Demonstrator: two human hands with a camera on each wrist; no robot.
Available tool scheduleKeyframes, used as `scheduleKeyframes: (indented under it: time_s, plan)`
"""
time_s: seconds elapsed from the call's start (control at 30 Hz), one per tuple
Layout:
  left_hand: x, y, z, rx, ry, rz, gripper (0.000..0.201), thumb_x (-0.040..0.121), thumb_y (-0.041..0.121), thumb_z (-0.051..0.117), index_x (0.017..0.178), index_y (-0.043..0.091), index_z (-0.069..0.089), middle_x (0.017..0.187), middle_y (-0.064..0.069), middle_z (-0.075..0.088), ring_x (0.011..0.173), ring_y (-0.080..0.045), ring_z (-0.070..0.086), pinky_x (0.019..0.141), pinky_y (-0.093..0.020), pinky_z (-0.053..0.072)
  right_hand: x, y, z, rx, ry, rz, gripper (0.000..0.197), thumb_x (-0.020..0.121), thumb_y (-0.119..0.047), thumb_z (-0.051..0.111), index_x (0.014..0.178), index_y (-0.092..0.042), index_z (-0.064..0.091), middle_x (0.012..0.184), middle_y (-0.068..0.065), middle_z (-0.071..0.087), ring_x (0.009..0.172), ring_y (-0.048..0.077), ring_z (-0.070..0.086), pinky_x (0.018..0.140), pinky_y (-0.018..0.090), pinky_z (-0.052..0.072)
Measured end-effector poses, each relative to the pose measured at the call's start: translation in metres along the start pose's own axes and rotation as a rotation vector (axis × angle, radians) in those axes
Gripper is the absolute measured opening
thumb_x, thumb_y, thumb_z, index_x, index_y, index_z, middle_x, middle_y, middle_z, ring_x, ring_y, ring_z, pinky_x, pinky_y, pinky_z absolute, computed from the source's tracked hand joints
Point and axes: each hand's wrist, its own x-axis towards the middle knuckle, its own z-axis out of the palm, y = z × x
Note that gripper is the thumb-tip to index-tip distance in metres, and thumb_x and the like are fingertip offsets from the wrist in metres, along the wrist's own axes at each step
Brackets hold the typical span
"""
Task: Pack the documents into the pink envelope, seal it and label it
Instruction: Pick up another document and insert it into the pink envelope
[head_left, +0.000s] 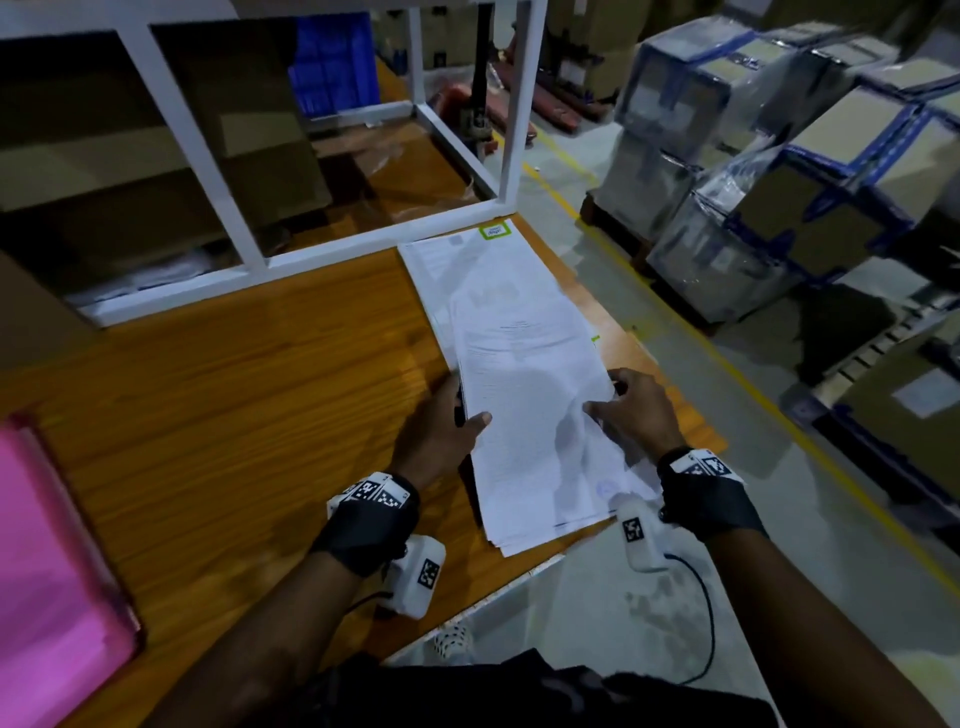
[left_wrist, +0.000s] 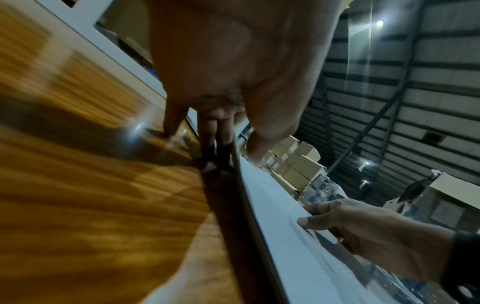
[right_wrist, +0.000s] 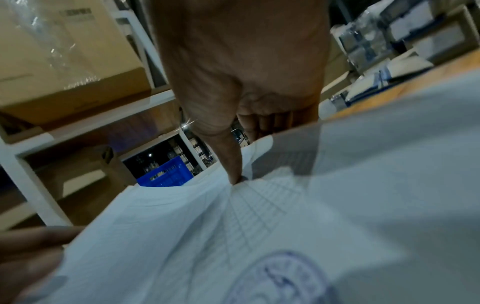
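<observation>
The documents (head_left: 524, 395), a sheaf of white printed sheets with a blue round stamp near the close end, are held over the right part of the wooden table (head_left: 234, 389), above more white sheets lying flat near the table's far right corner. The sheaf is thin and floppy, and it wrinkles where the right thumb bears on it. The left hand (head_left: 447, 431) grips its left edge, thumb on top and fingers underneath; the right hand (head_left: 636, 415) pinches the right edge the same way. Judging by this, the step in hand is gathering the papers, and packing has not begun. The pink envelope (head_left: 47, 571) lies well apart at the table's left edge, untouched; whether its mouth is open cannot be told. The next move likely calls for squaring the sheets, carrying them left and freeing one hand to open the envelope. Beyond the table stand a white shelf frame (head_left: 249, 244) and wrapped cartons (head_left: 789, 171).
</observation>
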Motion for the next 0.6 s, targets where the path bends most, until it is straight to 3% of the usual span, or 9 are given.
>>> scheduleKeyframes:
  time_s: [0.07, 0.1, 0.17, 0.27, 0.33, 0.47, 0.53, 0.6]
  plan:
    - [0.001, 0.0, -0.006, -0.065, 0.069, -0.027, 0.061, 0.092, 0.015, 0.062, 0.145, 0.03, 0.036, 0.125, 0.0, 0.061, 0.109, -0.017, 0.06, 0.074, -0.024, 0.054, -0.002, 0.0, 0.008, 0.201, -0.032, 0.03, 0.027, 0.072, -0.013, 0.078, 0.098, -0.013, 0.07, 0.089, 0.005, 0.076, 0.079, 0.029, 0.072, 0.072, 0.045, 0.059]
    - [0.0, 0.002, -0.011, -0.1, 0.098, -0.044, 0.06, 0.092, 0.01, 0.061, 0.144, 0.027, 0.038, 0.12, -0.002, 0.061, 0.101, -0.018, 0.061, 0.064, -0.019, 0.053, -0.003, -0.003, 0.011, 0.294, -0.048, 0.049, 0.026, 0.071, -0.008, 0.077, 0.096, -0.012, 0.07, 0.089, 0.006, 0.076, 0.079, 0.031, 0.072, 0.073, 0.049, 0.06]
    - [-0.002, 0.003, -0.026, -0.133, 0.176, -0.031, 0.051, 0.091, 0.005, 0.062, 0.137, 0.02, 0.048, 0.109, -0.002, 0.065, 0.087, -0.014, 0.062, 0.056, -0.017, 0.048, -0.006, -0.013, 0.015, 0.401, -0.081, 0.034, 0.028, 0.071, 0.0, 0.076, 0.097, -0.009, 0.07, 0.092, 0.009, 0.076, 0.079, 0.028, 0.072, 0.072, 0.048, 0.061]
    - [-0.011, 0.005, -0.054, -0.188, 0.264, 0.044, 0.042, 0.09, 0.004, 0.064, 0.127, 0.02, 0.052, 0.089, 0.009, 0.065, 0.077, -0.008, 0.063, 0.06, -0.02, 0.05, -0.008, -0.039, 0.016, 0.514, -0.132, -0.034, 0.028, 0.075, 0.01, 0.071, 0.1, -0.002, 0.065, 0.099, 0.015, 0.073, 0.075, 0.022, 0.068, 0.055, 0.027, 0.055]
    - [-0.017, 0.01, -0.076, -0.217, 0.311, 0.071, 0.041, 0.089, 0.006, 0.065, 0.126, 0.02, 0.052, 0.088, 0.013, 0.063, 0.08, -0.004, 0.062, 0.065, -0.02, 0.051, -0.008, -0.062, 0.014, 0.574, -0.154, -0.086, 0.027, 0.077, 0.01, 0.07, 0.1, -0.002, 0.062, 0.099, 0.015, 0.072, 0.08, 0.023, 0.068, 0.052, 0.02, 0.05]
    - [-0.027, 0.026, -0.123, -0.302, 0.444, 0.161, 0.035, 0.087, 0.004, 0.067, 0.116, 0.019, 0.057, 0.101, 0.006, 0.067, 0.094, -0.008, 0.065, 0.078, -0.024, 0.053, -0.014, -0.118, 0.009, 0.656, -0.165, -0.222, 0.032, 0.079, 0.007, 0.068, 0.109, -0.001, 0.058, 0.104, 0.01, 0.071, 0.092, 0.022, 0.069, 0.061, 0.026, 0.055]
    - [-0.034, 0.035, -0.147, -0.281, 0.521, 0.224, 0.031, 0.086, 0.003, 0.068, 0.111, 0.018, 0.057, 0.108, 0.002, 0.067, 0.099, -0.012, 0.065, 0.082, -0.022, 0.052, -0.019, -0.146, 0.009, 0.69, -0.156, -0.311, 0.035, 0.079, 0.005, 0.068, 0.111, -0.005, 0.06, 0.109, 0.009, 0.07, 0.099, 0.024, 0.068, 0.07, 0.037, 0.059]
    - [-0.044, 0.04, -0.17, -0.224, 0.609, 0.29, 0.03, 0.085, 0.004, 0.069, 0.109, 0.017, 0.057, 0.109, 0.001, 0.066, 0.1, -0.011, 0.064, 0.081, -0.017, 0.051, -0.025, -0.171, 0.014, 0.713, -0.151, -0.41, 0.036, 0.079, 0.006, 0.068, 0.111, -0.008, 0.064, 0.11, 0.009, 0.071, 0.099, 0.023, 0.069, 0.074, 0.039, 0.06]
